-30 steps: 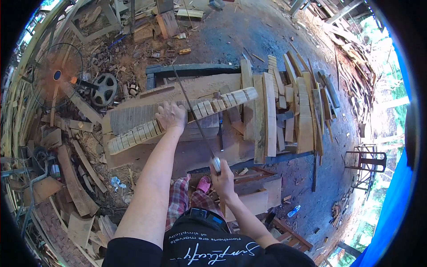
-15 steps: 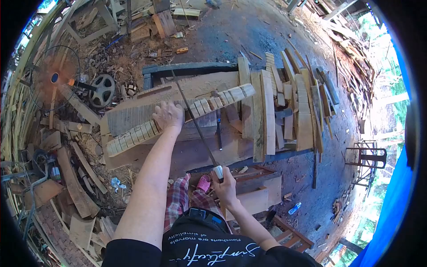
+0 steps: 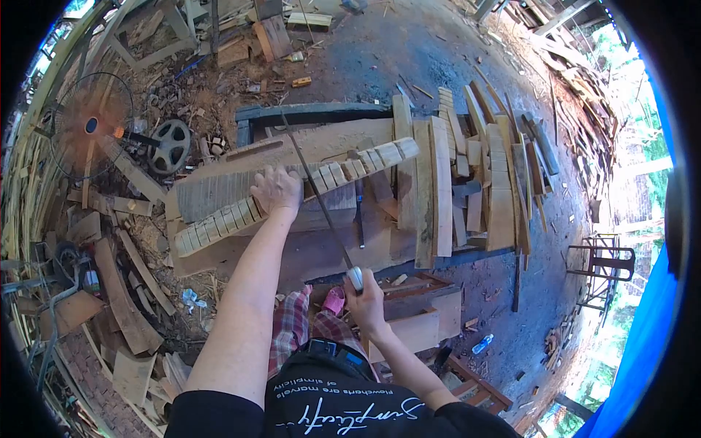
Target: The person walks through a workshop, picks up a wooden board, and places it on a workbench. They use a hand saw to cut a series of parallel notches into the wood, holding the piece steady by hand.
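Observation:
My right hand (image 3: pixel 367 298) is closed round the pale handle of a long saw (image 3: pixel 319 193). The saw's thin blade runs up and to the left across a long wooden beam (image 3: pixel 237 217) scored with several crosswise cuts. Just left of the blade, my left hand (image 3: pixel 277 188) presses down on the beam, fingers bent over its top and somewhat apart. The beam lies aslant on a wooden work surface (image 3: pixel 321 254). A dark chisel-like tool (image 3: pixel 360 223) lies just right of the blade, below the beam.
Boards (image 3: pixel 442 190) lie across the right of the bench, with more stacked beside them. A fan (image 3: pixel 92 125) and a spoked wheel (image 3: pixel 170 146) stand at the left. A stool (image 3: pixel 412 328), a bottle (image 3: pixel 483 344) and wood scraps are on the ground.
My right hand has moved slightly up and to the left with the saw, pushing the blade a little further across the beam. My left hand stays in place.

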`<state>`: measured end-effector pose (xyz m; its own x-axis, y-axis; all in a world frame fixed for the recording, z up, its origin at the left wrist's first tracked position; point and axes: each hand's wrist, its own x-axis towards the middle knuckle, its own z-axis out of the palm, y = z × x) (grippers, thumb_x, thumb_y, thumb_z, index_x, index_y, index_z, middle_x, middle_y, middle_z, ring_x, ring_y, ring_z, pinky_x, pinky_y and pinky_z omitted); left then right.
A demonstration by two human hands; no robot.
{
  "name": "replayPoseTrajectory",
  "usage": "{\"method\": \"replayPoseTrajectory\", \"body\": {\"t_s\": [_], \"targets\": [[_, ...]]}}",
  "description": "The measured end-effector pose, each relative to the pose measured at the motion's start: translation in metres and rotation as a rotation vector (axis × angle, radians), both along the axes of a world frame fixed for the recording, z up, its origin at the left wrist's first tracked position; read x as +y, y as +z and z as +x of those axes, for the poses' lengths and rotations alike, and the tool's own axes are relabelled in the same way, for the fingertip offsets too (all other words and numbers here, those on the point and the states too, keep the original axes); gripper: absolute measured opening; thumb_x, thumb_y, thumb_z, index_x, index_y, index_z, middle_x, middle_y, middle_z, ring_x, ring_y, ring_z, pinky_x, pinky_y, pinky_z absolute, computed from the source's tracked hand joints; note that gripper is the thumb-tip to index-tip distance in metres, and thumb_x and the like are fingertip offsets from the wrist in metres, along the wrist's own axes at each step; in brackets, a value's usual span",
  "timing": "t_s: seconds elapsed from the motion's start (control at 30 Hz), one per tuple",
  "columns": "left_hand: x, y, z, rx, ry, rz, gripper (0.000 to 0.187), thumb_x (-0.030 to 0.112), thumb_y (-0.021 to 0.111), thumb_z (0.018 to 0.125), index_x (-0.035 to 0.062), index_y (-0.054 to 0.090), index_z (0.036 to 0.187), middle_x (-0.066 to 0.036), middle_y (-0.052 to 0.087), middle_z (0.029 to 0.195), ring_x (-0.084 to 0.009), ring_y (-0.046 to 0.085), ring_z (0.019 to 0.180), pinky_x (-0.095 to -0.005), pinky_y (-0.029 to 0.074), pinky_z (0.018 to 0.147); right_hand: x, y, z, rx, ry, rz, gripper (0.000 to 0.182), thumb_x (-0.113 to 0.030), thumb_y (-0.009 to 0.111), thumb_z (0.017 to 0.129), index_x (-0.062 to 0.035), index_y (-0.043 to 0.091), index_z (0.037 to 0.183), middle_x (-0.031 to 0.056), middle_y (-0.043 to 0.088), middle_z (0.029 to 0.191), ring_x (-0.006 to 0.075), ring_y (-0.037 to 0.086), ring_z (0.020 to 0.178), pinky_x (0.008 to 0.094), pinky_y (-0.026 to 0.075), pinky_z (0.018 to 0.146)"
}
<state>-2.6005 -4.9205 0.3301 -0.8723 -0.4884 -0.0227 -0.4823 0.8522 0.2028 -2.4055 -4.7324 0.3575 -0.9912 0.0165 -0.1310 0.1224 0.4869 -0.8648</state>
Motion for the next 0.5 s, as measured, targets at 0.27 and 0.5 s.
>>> {"method": "replayPoseTrajectory", "body": {"t_s": [0.27, 0.5], "targets": [[-0.001, -0.005, 0.001, -0.017, -0.005, 0.0, 0.035, 0.031, 0.049, 0.083, 0.0116, 0.066, 0.106, -0.01, 0.061, 0.111, -0.0293, 0.053, 0.106, -0.0475, 0.039, 0.088, -0.023, -0.016, -0.059, 0.262, 0.061, 0.04, 0.016, -0.012, 0.06, 0.089, -0.003, 0.05, 0.097, 0.0212, 0.054, 0.077, 0.0425, 0.053, 0.069, 0.04, 0.046, 0.063], [-0.001, -0.006, 0.0, -0.012, 0.0, -0.018, 0.034, 0.032, 0.048, 0.085, 0.0117, 0.067, 0.104, -0.009, 0.061, 0.112, -0.0285, 0.053, 0.108, -0.0477, 0.039, 0.09, -0.003, -0.006, -0.005, 0.076, -0.001, 0.037, 0.019, -0.017, 0.063, 0.088, -0.0024, 0.05, 0.091, 0.0213, 0.054, 0.08, 0.0429, 0.055, 0.075, 0.0445, 0.044, 0.064]]}}
